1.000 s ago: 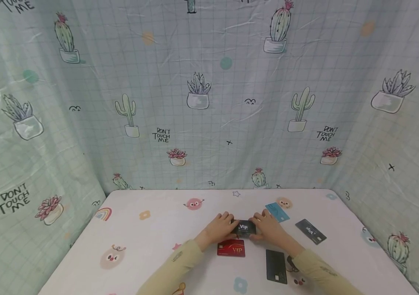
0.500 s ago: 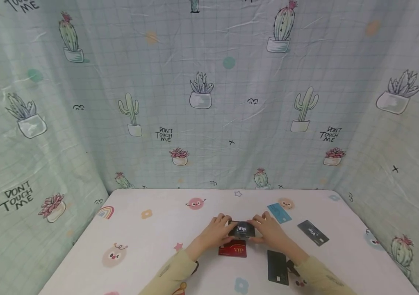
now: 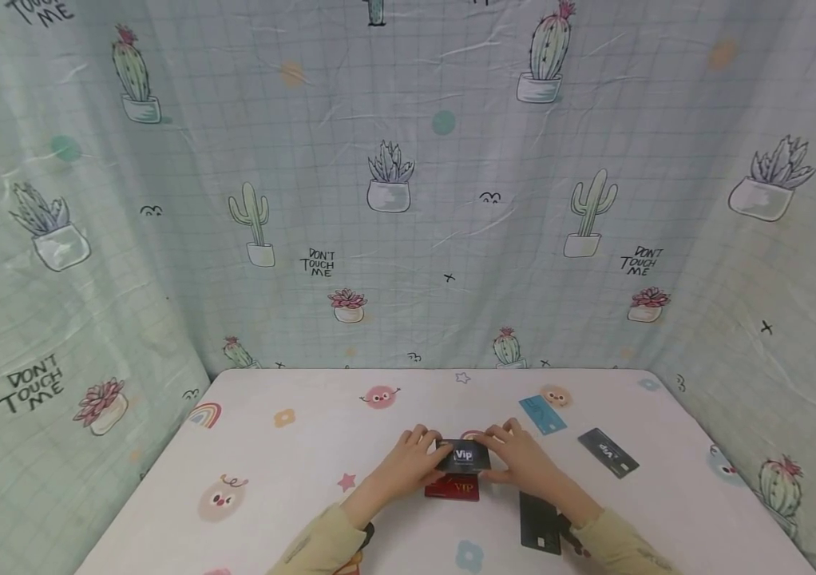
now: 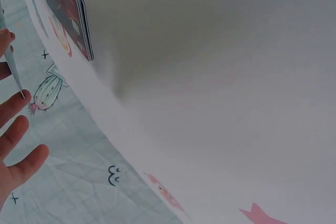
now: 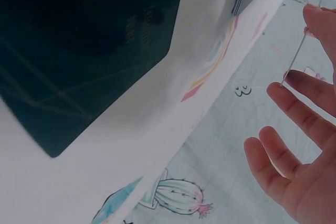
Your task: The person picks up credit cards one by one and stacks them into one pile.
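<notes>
Between both hands, a black "Vip" card (image 3: 463, 457) is held raised over the table, in front of me. My left hand (image 3: 408, 465) pinches its left end and my right hand (image 3: 526, 463) pinches its right end. Both wrist views show this card nearly edge-on among the fingertips, above the table. Just below it in the head view lies a red VIP card (image 3: 453, 489), its upper part covered by the black one. From the left wrist it appears as the top of a small stack of cards (image 4: 67, 11).
A dark card (image 3: 540, 529) lies below my right forearm, large in the right wrist view. Farther right are a black Vip card (image 3: 608, 452) and a blue card (image 3: 542, 414). The white table (image 3: 271, 479) has printed cartoon figures; a cactus-patterned curtain (image 3: 408, 239) surrounds it.
Both hands have brought the black card slightly left and toward me, so it now overlaps the red card's top edge in the head view. The other cards stay put.
</notes>
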Demonstrator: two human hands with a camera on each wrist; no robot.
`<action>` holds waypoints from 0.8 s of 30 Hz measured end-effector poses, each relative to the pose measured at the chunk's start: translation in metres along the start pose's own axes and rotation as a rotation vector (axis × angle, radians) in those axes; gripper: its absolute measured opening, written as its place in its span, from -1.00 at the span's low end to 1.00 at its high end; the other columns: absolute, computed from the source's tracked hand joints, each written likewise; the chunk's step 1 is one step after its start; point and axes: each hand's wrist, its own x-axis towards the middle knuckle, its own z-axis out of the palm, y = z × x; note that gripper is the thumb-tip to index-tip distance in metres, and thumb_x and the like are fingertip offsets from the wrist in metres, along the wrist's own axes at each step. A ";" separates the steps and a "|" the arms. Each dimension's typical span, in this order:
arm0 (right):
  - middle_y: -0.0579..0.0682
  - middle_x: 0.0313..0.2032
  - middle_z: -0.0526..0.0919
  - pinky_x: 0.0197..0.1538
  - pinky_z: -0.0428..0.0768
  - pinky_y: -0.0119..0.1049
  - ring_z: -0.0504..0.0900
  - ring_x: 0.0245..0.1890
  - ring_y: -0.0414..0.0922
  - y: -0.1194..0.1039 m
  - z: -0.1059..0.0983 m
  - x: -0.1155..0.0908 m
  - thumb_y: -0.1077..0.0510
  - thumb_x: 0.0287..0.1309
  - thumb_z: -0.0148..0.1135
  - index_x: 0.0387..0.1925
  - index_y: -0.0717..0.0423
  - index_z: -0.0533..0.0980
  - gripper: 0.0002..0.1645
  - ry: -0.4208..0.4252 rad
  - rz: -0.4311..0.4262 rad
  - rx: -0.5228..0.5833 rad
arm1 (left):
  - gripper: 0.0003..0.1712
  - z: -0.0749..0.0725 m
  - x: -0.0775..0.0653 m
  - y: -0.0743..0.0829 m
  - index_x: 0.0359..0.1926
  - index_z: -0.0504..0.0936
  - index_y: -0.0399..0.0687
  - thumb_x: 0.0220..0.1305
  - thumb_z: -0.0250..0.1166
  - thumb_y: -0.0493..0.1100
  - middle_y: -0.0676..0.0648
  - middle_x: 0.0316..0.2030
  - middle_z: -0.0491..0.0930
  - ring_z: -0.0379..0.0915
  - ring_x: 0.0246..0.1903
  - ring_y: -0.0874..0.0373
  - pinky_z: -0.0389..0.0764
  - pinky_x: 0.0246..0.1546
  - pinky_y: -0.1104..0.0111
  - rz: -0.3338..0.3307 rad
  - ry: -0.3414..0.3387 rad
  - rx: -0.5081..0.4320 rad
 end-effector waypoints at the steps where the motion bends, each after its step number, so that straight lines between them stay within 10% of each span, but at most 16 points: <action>1: -0.14 -0.15 0.50 -0.22 0.45 -0.27 0.29 -0.21 -0.17 -0.001 0.000 0.000 -0.22 -0.18 0.29 0.02 -0.04 0.45 -0.32 0.002 0.002 0.009 | -0.52 0.000 -0.001 0.000 0.08 0.44 0.11 0.13 0.17 0.10 0.02 -0.08 0.44 0.26 -0.11 0.17 0.40 -0.09 0.34 -0.007 0.001 -0.003; 24: -0.16 -0.11 0.49 -0.18 0.46 -0.23 0.28 -0.20 -0.19 -0.021 0.013 -0.004 -0.08 -0.26 0.39 -0.01 -0.01 0.47 -0.34 -0.035 0.094 0.151 | -0.48 0.003 -0.025 0.008 0.02 0.48 0.11 -0.01 0.27 0.12 0.06 -0.13 0.50 0.25 -0.18 0.15 0.36 -0.21 0.29 -0.191 -0.006 -0.034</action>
